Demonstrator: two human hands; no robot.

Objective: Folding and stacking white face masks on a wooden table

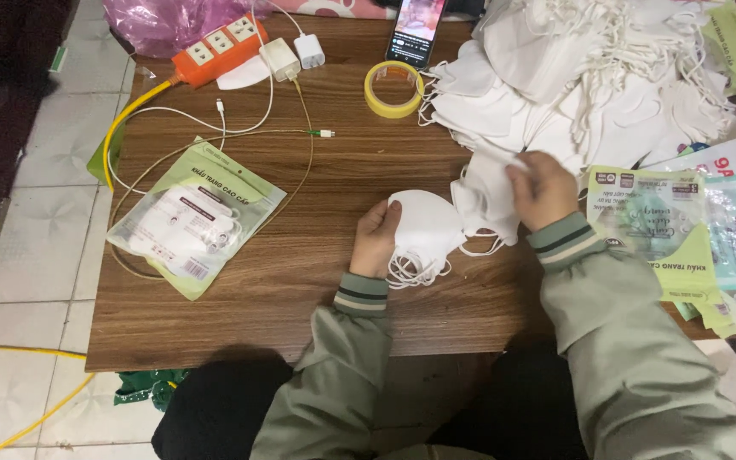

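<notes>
Left hand: the left hand (376, 238) is closed around a small stack of white folded fabric face masks (423, 228), thumb on top, near the front middle of the brown wood-grain desk (300, 281); their thin white ear loops (415, 271) dangle beneath.
Right hand: the right hand (543, 187) pinches one more white fabric mask (485, 200) at its upper edge, just beside the stack and touching it.
Supply: a big loose heap of white masks (589, 77) covers the far right of the desk.
Handling: the masks look very light, soft and floppy; loops probably tangle, so a pinch on the folded cloth edge seems surer than the loops.
Packets: a filled green-edged clear plastic pouch (193, 217) lies on the left; empty printed pouches (683, 238) are spread out on the right.
Other: a yellow tape roll (393, 89), an orange power strip (219, 47) with white chargers, and a phone (416, 30) sit at the far edge.
</notes>
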